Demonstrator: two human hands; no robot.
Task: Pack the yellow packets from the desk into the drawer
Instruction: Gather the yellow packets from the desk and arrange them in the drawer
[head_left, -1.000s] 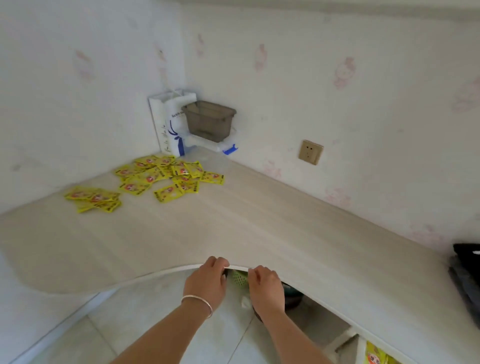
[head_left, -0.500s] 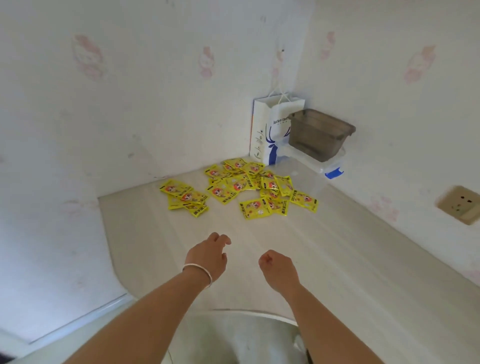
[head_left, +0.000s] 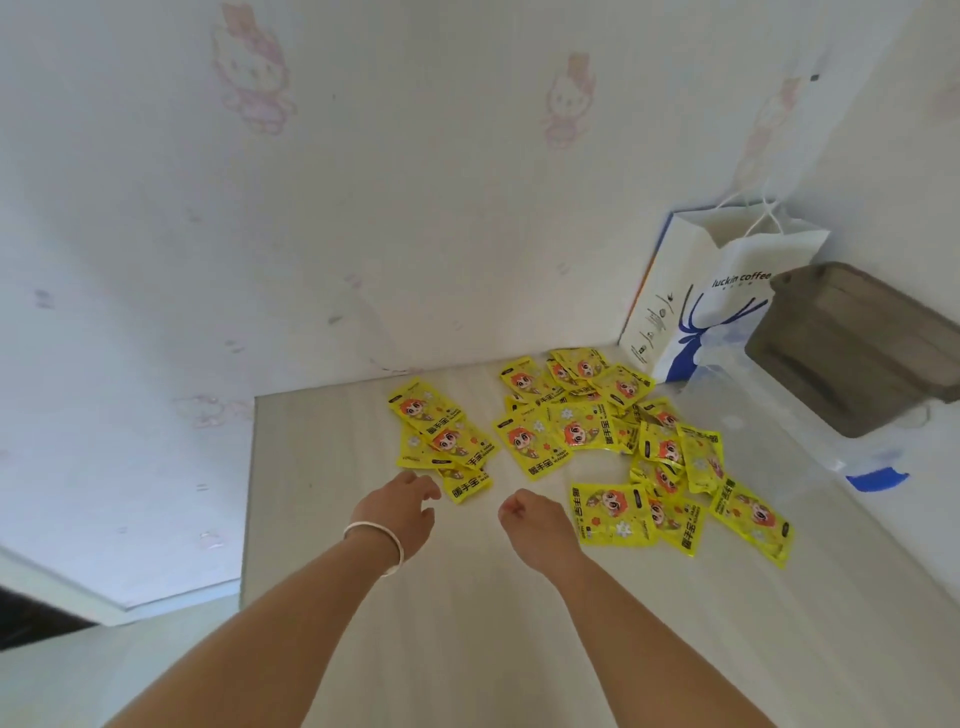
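Both hands are empty: the left hand's (head_left: 402, 512) fingers (head_left: 427, 487) are loosely spread just beside the nearest small stack of glossy yellow foil packets (head_left: 441, 436), the right hand (head_left: 537, 519) loosely curled beside the larger scatter. A second ago they gripped the pale wooden bench (head_left: 467, 623) edge; now they have reached across, so picking up comes next. The drawer is out of view.

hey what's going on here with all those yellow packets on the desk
A person is reaching both bare hands toward yellow packets scattered in the corner of a desk. The left hand is open, just short of the small left pile. The right hand, fingers loosely curled, holds nothing. No packet is picked up yet, and no drawer is in view. A paper bag and a brown bin stand behind the packets.
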